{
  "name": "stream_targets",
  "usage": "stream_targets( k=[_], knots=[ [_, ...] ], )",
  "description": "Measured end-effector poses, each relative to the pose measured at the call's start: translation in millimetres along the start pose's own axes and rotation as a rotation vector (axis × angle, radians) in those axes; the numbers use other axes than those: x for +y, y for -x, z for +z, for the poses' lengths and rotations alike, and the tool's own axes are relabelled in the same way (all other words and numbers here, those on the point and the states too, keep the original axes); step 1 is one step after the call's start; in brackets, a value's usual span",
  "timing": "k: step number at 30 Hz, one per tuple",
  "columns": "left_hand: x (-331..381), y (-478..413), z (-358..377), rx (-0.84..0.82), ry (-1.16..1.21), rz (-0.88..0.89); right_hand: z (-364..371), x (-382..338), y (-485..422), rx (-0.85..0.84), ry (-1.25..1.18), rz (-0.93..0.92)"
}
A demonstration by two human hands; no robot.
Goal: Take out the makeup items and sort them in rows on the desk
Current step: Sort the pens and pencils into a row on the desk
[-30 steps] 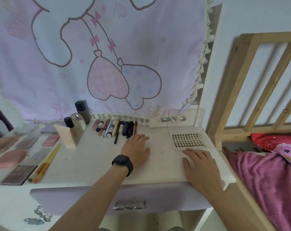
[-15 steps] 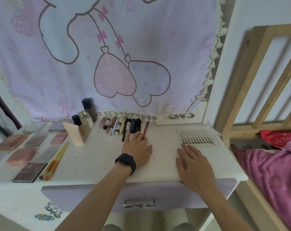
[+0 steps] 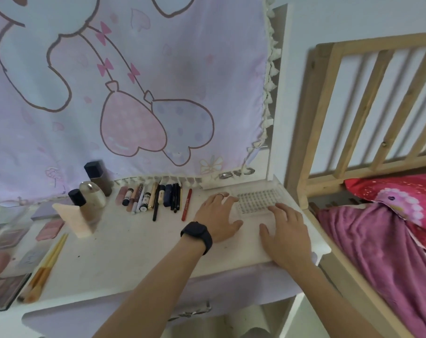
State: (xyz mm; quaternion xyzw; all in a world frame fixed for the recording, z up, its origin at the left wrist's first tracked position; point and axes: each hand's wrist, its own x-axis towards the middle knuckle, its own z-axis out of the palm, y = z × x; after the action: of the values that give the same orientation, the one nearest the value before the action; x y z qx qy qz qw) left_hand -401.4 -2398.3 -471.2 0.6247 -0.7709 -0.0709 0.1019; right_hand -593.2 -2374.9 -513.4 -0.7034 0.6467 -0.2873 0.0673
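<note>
Just right of frame centre, the clear lash tray (image 3: 255,200) lay crosswise on the desk (image 3: 133,252), left hand (image 3: 218,217) flat and empty at its left end, right hand (image 3: 288,236) flat against its near edge.

No legible text. White lettering on red pencil (image 3: 186,204), labels on small tubes (image 3: 143,198): too blurred.

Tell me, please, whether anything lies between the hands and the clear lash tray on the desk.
Nothing visible does. The left hand lies at the left edge of the clear lash tray, the right hand at its near edge; the red pencil lies aside.
</note>
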Motion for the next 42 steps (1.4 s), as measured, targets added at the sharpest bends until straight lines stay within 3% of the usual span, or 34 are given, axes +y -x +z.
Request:
stream_targets(
  k=[4, 8, 13, 15, 17, 21, 24, 26, 29, 33, 42],
  knots=[
    [24, -35, 2, -0.144, -0.009, 0.031, -13, 31, -24, -0.1, -0.03, 0.157],
    [26, -68, 1, -0.269, -0.048, 0.019, -13, 37, -26, -0.147, -0.008, 0.173],
    [29, -81, -3, -0.258, -0.01, 0.027, -13, 39, -26, -0.116, -0.018, 0.194],
    [27, -82, -5, -0.25, 0.059, 0.001, -12, 39, -26, -0.087, -0.074, 0.216],
    [22, -84, -7, -0.24, 0.286, -0.059, -11, 39, -25, -0.058, -0.122, 0.238],
    [20, -83, -10, 0.003, 0.641, -0.167, -11, 39, -24, -0.065, -0.064, 0.222],
    [18, -75, -7, 0.312, 0.478, -0.216, -11, 38, -23, -0.067, -0.029, 0.239],
    [15, -74, -4, 0.427, 0.346, -0.198, -10, 38, -23, -0.064, -0.018, 0.244],
    [17, -81, -4, 0.467, 0.345, -0.238, -8, 38, -22, -0.054, -0.008, 0.241],
    [22, -92, -2, 0.512, 0.543, -0.31, -3, 40, -23, -0.042, 0.011, 0.25],
    [20, -100, -3, 0.535, 0.537, -0.353, 5, 41, -23, -0.008, -0.012, 0.295]
  ],
)
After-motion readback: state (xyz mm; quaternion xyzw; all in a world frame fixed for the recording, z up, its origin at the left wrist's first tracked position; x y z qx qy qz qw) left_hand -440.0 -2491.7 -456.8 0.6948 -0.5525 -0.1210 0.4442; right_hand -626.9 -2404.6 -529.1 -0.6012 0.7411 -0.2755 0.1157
